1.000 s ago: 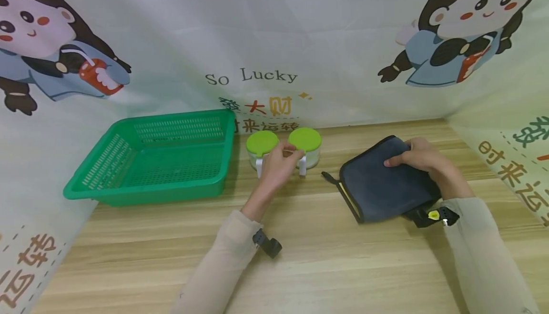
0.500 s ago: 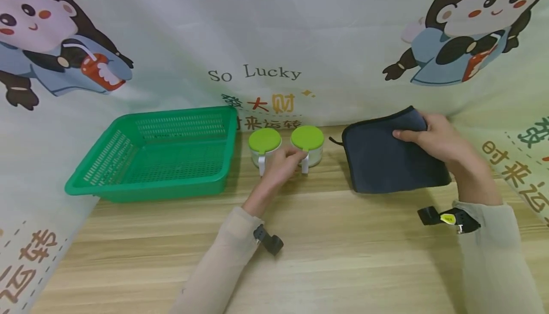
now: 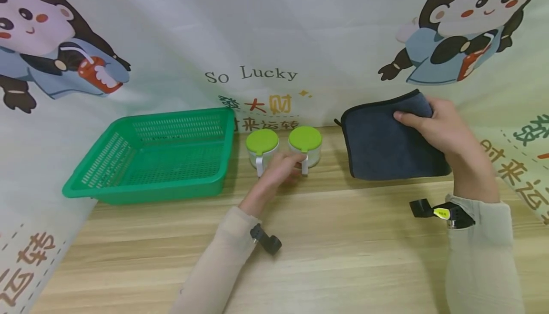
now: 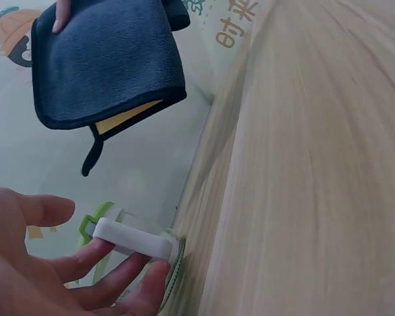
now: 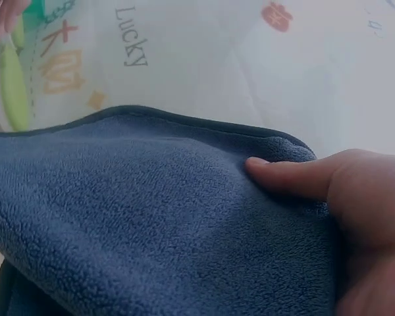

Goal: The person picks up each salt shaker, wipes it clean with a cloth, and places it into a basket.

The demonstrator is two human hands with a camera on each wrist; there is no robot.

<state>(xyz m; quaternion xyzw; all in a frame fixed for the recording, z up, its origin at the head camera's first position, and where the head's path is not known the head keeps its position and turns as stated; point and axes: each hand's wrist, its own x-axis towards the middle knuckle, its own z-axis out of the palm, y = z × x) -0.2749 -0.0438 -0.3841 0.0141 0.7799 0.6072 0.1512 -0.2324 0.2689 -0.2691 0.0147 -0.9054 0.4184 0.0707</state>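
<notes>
My right hand (image 3: pixel 446 126) pinches a folded dark blue-grey towel (image 3: pixel 386 140) by its upper right corner, thumb on the near face. The towel hangs above the table, with plush pile, black edging and a hanging loop (image 4: pixel 92 155); a yellow inner layer shows at its fold. My left hand (image 3: pixel 280 168) is at the white handle (image 4: pixel 131 238) of the right-hand clear jar (image 3: pixel 312 157), which has a green lid (image 3: pixel 305 138). Its fingertips touch the handle, while the thumb stands apart from it. Beside it stands a matching green-lidded jar (image 3: pixel 262 141), partly hidden by this hand.
A green plastic basket (image 3: pixel 163 192) with slotted walls stands left of the jars. Behind everything hangs a printed white cloth backdrop (image 3: pixel 257 33), which also runs down both sides of the wooden table (image 3: pixel 326 257).
My right hand has raised the towel off the table, and its loop now hangs at the left corner. My left hand has lowered slightly, its fingers reaching the right jar's handle.
</notes>
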